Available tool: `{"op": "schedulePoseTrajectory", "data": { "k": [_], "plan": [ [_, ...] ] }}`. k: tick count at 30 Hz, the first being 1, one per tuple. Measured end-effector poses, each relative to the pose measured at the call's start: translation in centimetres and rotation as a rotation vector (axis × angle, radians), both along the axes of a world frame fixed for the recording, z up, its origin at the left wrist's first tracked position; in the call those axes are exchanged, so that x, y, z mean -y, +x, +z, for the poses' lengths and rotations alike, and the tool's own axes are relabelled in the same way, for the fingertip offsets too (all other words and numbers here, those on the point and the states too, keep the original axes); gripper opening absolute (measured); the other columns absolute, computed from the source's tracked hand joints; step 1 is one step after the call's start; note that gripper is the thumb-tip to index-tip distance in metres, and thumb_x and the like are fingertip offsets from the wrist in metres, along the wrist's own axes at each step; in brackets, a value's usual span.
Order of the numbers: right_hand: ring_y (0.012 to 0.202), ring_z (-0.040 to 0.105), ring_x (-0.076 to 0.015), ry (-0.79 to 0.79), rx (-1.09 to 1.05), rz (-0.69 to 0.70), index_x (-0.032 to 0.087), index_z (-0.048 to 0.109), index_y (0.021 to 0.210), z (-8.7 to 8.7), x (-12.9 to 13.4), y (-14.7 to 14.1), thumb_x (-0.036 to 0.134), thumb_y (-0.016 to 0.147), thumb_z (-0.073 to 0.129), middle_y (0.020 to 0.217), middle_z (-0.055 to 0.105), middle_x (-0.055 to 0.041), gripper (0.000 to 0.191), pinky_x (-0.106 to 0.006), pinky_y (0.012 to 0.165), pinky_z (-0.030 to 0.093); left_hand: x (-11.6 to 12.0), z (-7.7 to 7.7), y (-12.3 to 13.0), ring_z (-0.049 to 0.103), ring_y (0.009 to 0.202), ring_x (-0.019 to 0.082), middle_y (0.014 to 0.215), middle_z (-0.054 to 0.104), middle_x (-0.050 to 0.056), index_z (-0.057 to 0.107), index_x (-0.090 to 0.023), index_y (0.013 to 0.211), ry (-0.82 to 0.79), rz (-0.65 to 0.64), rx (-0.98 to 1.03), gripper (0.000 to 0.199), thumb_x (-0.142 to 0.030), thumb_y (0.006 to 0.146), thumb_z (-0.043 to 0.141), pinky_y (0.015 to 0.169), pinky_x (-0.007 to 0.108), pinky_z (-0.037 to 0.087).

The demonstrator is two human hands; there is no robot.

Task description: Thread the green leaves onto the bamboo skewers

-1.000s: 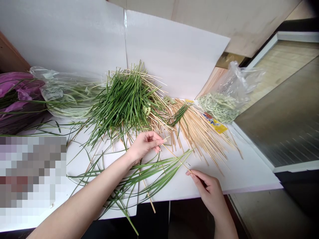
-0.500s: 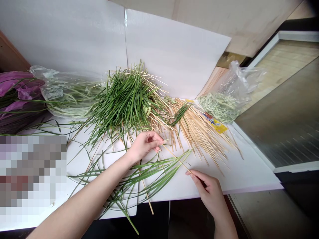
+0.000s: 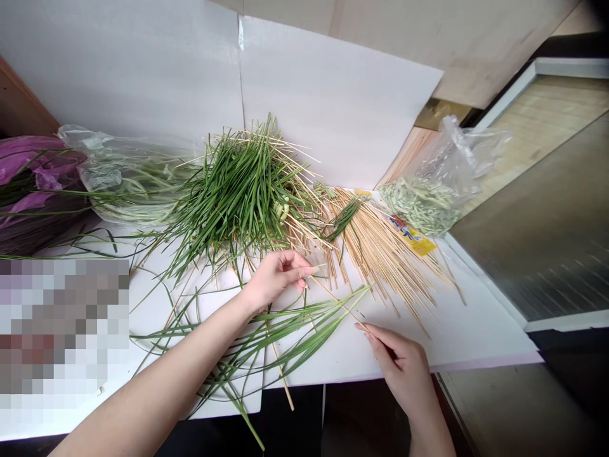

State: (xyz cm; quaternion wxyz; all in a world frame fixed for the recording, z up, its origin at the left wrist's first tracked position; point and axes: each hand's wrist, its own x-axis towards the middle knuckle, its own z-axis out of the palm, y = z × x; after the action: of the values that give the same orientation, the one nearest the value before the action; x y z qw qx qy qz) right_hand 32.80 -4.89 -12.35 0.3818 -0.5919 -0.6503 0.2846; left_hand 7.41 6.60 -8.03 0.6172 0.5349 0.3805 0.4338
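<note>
A thin wooden skewer point(image 3: 328, 291) slants between my two hands. My left hand point(image 3: 283, 274) pinches its upper end, together with a small pale green piece point(image 3: 320, 270) at the fingertips. The lower end is pinched between thumb and forefinger of my right hand point(image 3: 397, 355). Long green leaves point(image 3: 314, 330) lie under the skewer and my left forearm, their pale ends crossing beneath it. Behind my left hand rises a big heap of green leaves point(image 3: 242, 190) mixed with skewers. Many loose skewers point(image 3: 385, 247) fan out to the right of the heap.
Clear bags hold pale green stems point(image 3: 137, 190) at the left and pale green pieces point(image 3: 419, 203) at the right. A purple bag point(image 3: 52, 168) sits at the far left. White panels point(image 3: 328, 95) stand behind the white tabletop point(image 3: 476, 336). A yellow packet point(image 3: 419, 242) lies under the skewers.
My right hand has shifted very slightly to the right, the skewer still between both hands. The rest looks almost the same.
</note>
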Motion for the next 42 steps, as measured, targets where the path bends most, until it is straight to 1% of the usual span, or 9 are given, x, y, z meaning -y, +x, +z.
{"op": "schedulePoseTrajectory", "data": {
  "k": [2,7,9,14,17,21,26,34,42],
  "plan": [
    [0.098,0.070,-0.0292,-0.017,0.019,0.016,0.021,0.078,0.104,0.1,0.0,0.1,0.039,0.096,0.053,0.102,0.076,-0.0085,0.031,-0.037,0.082,0.058,0.1,0.1,0.0,0.056,0.049,0.009,0.058,0.062,-0.002,0.065,-0.013,0.073,0.000,-0.002,0.005,0.031,-0.039,0.070,0.082,0.055,0.023,0.047],
    [0.052,0.059,-0.0194,-0.157,0.056,0.066,0.021,0.075,0.097,0.7,0.3,0.3,0.040,0.099,0.045,0.064,0.066,-0.0003,0.036,-0.028,0.050,0.047,0.3,0.6,0.1,0.056,0.049,0.009,0.057,0.062,-0.002,0.065,-0.013,0.073,0.036,-0.020,0.009,0.029,-0.037,0.072,0.081,0.058,0.024,0.048],
    [0.054,0.059,-0.0190,-0.178,0.043,0.079,0.022,0.075,0.096,0.7,0.4,0.4,0.040,0.099,0.045,0.068,0.068,-0.0003,0.035,-0.027,0.051,0.046,0.3,0.6,0.0,0.057,0.050,0.009,0.057,0.062,-0.002,0.065,-0.013,0.073,0.047,-0.028,0.014,0.028,-0.036,0.073,0.081,0.059,0.024,0.048],
    [0.087,0.068,-0.0256,-0.124,0.022,0.051,0.023,0.077,0.100,0.6,0.5,0.6,0.038,0.097,0.050,0.097,0.075,-0.0047,0.031,-0.028,0.067,0.052,0.2,0.5,0.0,0.057,0.050,0.009,0.058,0.062,-0.002,0.065,-0.013,0.073,0.037,-0.024,0.003,0.028,-0.036,0.073,0.081,0.059,0.024,0.048],
    [0.075,0.066,-0.0237,-0.084,0.044,0.033,0.021,0.078,0.103,0.7,0.5,0.6,0.038,0.096,0.051,0.082,0.073,-0.0049,0.032,-0.029,0.066,0.051,0.2,0.3,0.0,0.056,0.049,0.009,0.057,0.061,-0.003,0.065,-0.012,0.073,0.009,-0.019,0.001,0.030,-0.038,0.072,0.081,0.057,0.024,0.047],
    [0.054,0.050,-0.0184,-0.101,0.051,0.028,0.021,0.078,0.102,0.9,0.6,0.4,0.040,0.096,0.049,0.059,0.055,-0.0001,0.035,-0.028,0.054,0.041,0.1,0.3,0.0,0.056,0.049,0.009,0.057,0.061,-0.002,0.065,-0.012,0.074,0.006,-0.017,0.000,0.031,-0.038,0.071,0.082,0.056,0.024,0.047],
    [0.051,0.032,-0.0143,-0.257,-0.033,0.069,0.019,0.074,0.100,1.1,0.7,0.2,0.042,0.098,0.044,0.059,0.032,0.0044,0.038,-0.026,0.050,0.026,0.1,0.7,-0.1,0.057,0.050,0.009,0.057,0.062,-0.002,0.065,-0.012,0.074,0.035,-0.028,0.003,0.031,-0.038,0.073,0.081,0.058,0.024,0.047],
    [0.052,0.029,-0.0137,-0.250,-0.027,0.059,0.017,0.074,0.102,0.8,0.8,0.4,0.044,0.098,0.045,0.060,0.033,0.0039,0.039,-0.027,0.050,0.022,0.1,0.4,-0.1,0.058,0.050,0.008,0.058,0.062,-0.003,0.064,-0.012,0.073,0.038,-0.043,0.009,0.029,-0.036,0.073,0.081,0.058,0.023,0.047],
    [0.053,0.036,-0.0147,-0.204,-0.059,0.020,0.018,0.075,0.102,0.5,0.6,0.5,0.043,0.097,0.048,0.060,0.038,0.0034,0.037,-0.026,0.050,0.028,0.2,0.3,0.1,0.055,0.053,0.008,0.063,0.063,-0.002,0.069,-0.011,0.079,0.026,-0.005,0.028,0.027,-0.034,0.073,0.081,0.058,0.022,0.048]
  ]
}}
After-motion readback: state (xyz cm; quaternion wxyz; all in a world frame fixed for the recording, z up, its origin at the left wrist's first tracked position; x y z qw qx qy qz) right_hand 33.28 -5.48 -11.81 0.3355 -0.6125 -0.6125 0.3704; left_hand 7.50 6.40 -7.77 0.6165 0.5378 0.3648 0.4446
